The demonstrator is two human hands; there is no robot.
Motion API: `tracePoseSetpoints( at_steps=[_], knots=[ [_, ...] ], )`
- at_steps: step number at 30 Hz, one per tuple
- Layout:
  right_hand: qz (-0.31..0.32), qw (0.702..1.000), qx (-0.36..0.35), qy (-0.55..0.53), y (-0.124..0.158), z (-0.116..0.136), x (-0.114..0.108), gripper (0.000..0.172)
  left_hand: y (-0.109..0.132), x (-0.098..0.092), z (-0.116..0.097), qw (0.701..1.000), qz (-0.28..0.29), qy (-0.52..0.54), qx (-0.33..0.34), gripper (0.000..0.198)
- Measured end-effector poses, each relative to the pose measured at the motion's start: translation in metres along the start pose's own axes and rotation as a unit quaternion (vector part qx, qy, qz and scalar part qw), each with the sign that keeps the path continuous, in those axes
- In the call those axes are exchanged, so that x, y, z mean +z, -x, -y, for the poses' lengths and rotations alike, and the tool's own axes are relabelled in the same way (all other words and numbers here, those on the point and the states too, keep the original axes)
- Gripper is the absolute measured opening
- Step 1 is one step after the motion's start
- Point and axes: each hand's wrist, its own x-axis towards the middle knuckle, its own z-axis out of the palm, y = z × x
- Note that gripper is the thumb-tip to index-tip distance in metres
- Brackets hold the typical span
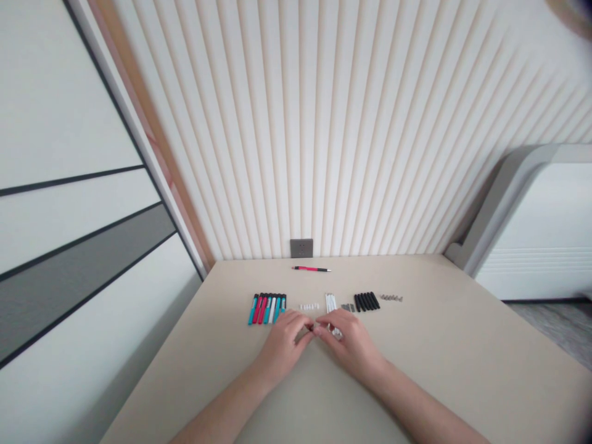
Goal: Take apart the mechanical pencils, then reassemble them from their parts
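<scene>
Lower centre: left hand (282, 342) and right hand (354, 345) meet fingertip to fingertip, both pinched closed on a small part (315, 328), type unreadable. Likely risk: it slips and rolls into the coloured pen barrels (267, 308) just beyond, since a tiny piece gives thin purchase.

No text, label, brand or number could be read, neither on the row of teal, red and white plastic pen barrels (267, 308) nor on the grey rectangular wall socket plate (301, 248).

Soft, even, bright light fills the frame, with only faint shadows under the left hand (282, 345) and right hand (354, 345) on the matte beige tabletop (439, 345). Wide-angle distortion fans the ribbed cream wall panelling (324, 123) outward. The upper right corner is blurred.
</scene>
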Motion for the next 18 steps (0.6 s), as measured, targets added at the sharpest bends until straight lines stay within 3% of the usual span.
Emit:
tracePoseSetpoints(
  at_steps=[6, 11, 18],
  knots=[
    [0.0, 1.0, 0.021, -0.012, 0.0, 0.001, 0.003, 0.021, 0.003, 0.007, 0.002, 1.0, -0.028, 0.0, -0.013, 0.012],
    [-0.017, 0.991, 0.094, -0.096, -0.003, -0.004, 0.001, 0.026, 0.002, 0.007, 0.004, 0.998, -0.035, 0.025, -0.037, 0.021],
    [-0.023, 0.972, 0.149, -0.182, -0.006, -0.012, 0.0, 0.033, -0.004, -0.004, 0.005, 0.994, -0.07, 0.036, -0.076, 0.012]
  ],
)
